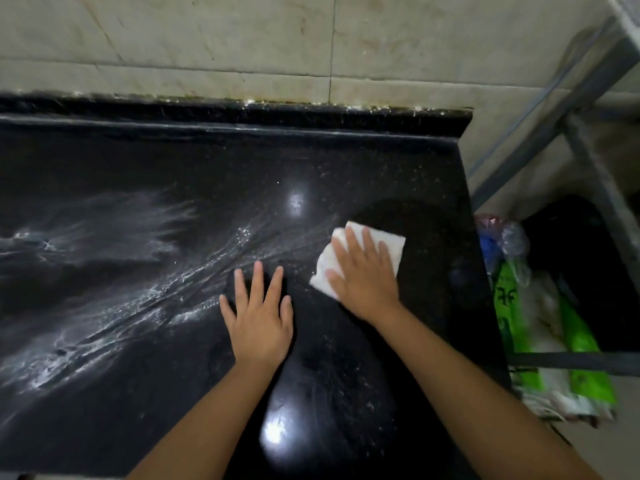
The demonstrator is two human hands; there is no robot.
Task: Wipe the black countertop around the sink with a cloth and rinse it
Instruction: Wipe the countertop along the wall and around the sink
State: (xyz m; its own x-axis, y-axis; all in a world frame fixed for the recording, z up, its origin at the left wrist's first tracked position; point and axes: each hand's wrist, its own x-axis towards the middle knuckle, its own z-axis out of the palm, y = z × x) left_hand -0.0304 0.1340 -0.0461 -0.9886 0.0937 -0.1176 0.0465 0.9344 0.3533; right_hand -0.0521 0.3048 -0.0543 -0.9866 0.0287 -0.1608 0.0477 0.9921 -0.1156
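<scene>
The black countertop fills most of the view, streaked with wet white smears on its left and middle. A folded white cloth lies flat on it near the right end. My right hand presses on the cloth with straight, spread fingers. My left hand rests flat on the bare counter just left of the cloth, fingers spread, holding nothing. The sink is out of view.
A raised black backsplash runs along the tiled wall. The counter ends at its right edge. Beyond it stand a grey metal rack and green-and-white bags on the floor.
</scene>
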